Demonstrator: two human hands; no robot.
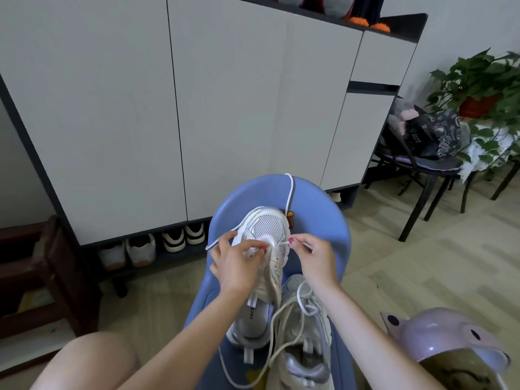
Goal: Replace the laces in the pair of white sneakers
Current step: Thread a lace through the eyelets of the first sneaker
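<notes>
Right hand (312,256) pinched white lace (289,192) end; left hand (239,263) gripped sneaker (264,249) at eyelets. Sneaker lay on blue chair (318,209), second sneaker (304,333) beside. Lace limp, light; best held near tip.

Blue seat (318,204) crowded: two white sneakers (264,266) fill middle. Left hand (239,266) and right hand (315,257) close on far shoe, small gap between. Loose lace (289,192) hangs over seat's far edge. Big white cabinet (168,108) blocks just behind seat. Purple helmet (450,342) sits close on right. Open floor (394,249) on right, up to black chair (422,170).
</notes>
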